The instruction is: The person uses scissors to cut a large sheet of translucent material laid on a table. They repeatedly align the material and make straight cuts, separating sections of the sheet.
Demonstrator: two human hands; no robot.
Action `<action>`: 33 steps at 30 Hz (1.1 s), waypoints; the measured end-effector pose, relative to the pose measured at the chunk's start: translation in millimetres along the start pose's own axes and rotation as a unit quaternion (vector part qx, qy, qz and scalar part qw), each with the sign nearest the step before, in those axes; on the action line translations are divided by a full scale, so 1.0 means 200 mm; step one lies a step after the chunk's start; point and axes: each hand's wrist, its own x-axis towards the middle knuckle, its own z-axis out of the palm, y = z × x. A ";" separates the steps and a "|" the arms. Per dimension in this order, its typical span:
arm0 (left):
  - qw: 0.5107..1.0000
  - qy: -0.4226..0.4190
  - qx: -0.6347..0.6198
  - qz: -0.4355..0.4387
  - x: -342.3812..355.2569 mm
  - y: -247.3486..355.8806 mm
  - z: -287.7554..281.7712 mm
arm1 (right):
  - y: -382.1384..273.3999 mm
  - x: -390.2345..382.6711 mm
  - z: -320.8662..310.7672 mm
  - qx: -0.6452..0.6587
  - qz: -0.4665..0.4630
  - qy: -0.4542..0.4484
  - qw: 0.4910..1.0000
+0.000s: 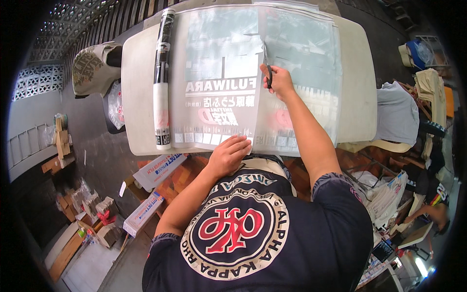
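Observation:
A wide sheet of translucent printed transfer film (209,53) lies over the white table, showing mirrored white lettering and pale blue picture panels. My right hand (277,80) is closed round the dark handles of a pair of scissors (268,73), whose blades point away from me along the strip between two printed panels. My left hand (231,155) rests at the near edge of the film, fingers together and laid over it; whether they pinch the edge is hard to see. To the left, a roll of the film (162,92) with a dark printed face lies lengthwise across the table.
The white table (357,87) has rounded corners. Chairs draped with cloth stand at its left (97,68) and right (396,112). Long white-and-blue boxes (158,170) lie below the near left edge. Piled bags and racks (384,194) crowd the lower right, near another person's arm (433,214).

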 end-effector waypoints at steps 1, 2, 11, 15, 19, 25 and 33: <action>1.000 0.002 0.000 0.000 0.01 0.00 -0.01 | -0.02 0.03 0.01 0.001 -0.005 0.001 1.000; 1.000 0.000 0.002 -0.001 0.01 0.01 -0.01 | -0.03 0.07 0.02 0.002 -0.012 0.004 1.000; 0.999 0.019 -0.002 -0.028 0.03 0.11 -0.08 | -0.39 0.78 0.05 -0.075 -0.097 0.079 0.989; 0.998 0.035 -0.001 -0.048 0.03 0.14 -0.11 | -0.54 0.83 0.03 -0.127 -0.128 0.091 0.979; 0.994 0.097 -0.004 -0.059 0.02 0.17 -0.12 | -0.35 0.47 0.04 -0.247 -0.130 0.149 0.949; 0.987 0.013 0.039 -0.156 -0.14 -0.24 -0.28 | -0.10 -0.05 0.32 -0.005 -0.076 0.109 0.991; 0.824 -0.100 0.366 -0.422 -0.49 -0.73 -0.79 | -0.35 -0.27 -0.33 -0.061 -0.182 0.114 0.975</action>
